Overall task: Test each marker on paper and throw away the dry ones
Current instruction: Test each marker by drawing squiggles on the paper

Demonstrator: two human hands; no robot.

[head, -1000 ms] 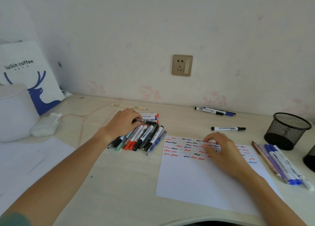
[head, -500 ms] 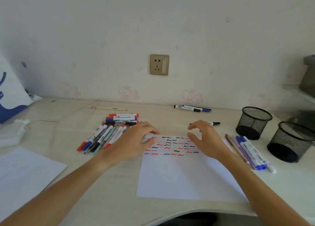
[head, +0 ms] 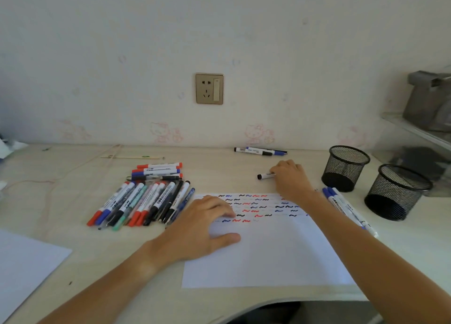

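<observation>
the right hand curls its fingers round a black-capped marker lying on the surface beyond the paper's far edge, long axis left-right, cap pointing left. the left hand rests flat, fingers spread, on the paper's near-left part.

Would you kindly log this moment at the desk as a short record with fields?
left hand: rests flat on the test paper, fingers spread
right hand: grips a black-capped marker lying beyond the paper
paper: rows of red, blue and black squiggles along its far part
marker pile: left of the paper
mesh cups: two, on the right
blue markers: between paper and cups
</observation>
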